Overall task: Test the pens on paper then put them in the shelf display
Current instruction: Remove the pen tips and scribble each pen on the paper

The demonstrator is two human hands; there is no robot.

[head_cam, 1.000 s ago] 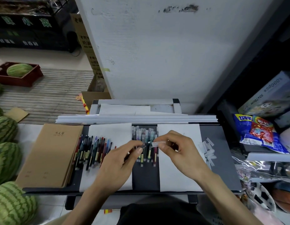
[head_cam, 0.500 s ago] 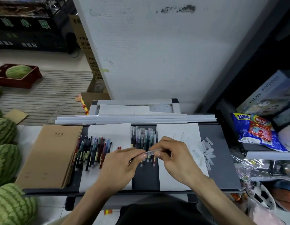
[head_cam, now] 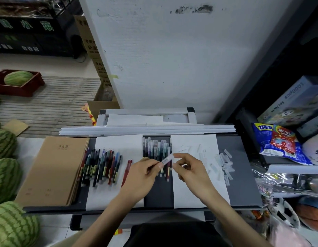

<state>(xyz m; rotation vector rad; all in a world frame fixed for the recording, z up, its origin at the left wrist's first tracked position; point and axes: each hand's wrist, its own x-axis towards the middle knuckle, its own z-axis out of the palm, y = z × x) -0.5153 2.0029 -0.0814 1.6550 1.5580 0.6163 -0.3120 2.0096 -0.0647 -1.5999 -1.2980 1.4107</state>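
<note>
My left hand [head_cam: 141, 176] pinches a pen [head_cam: 166, 160] with a clear cap, tilted up to the right above the dark shelf board [head_cam: 243, 182]. My right hand [head_cam: 191, 171] is just right of it, fingers curled, its index fingertip at the cap's end. Behind the hands lies a row of capped pens [head_cam: 155, 147] on the board. A bunch of uncapped coloured pens [head_cam: 101, 167] and two red pens [head_cam: 127, 169] lie on the left white paper [head_cam: 119, 145]. The right white paper [head_cam: 194, 195] carries faint scribbles.
Loose clear caps [head_cam: 226, 166] lie scattered right of the right paper. A stack of brown notebooks [head_cam: 53, 171] covers the board's left end. Watermelons [head_cam: 5, 177] sit on the floor at left. Snack bags [head_cam: 279, 143] and boxes fill the shelves at right. A white wall [head_cam: 172, 59] rises behind.
The clear cap, held apart in my right hand a second ago, now sits on the pen in my left hand. Both hands have shifted slightly down and right.
</note>
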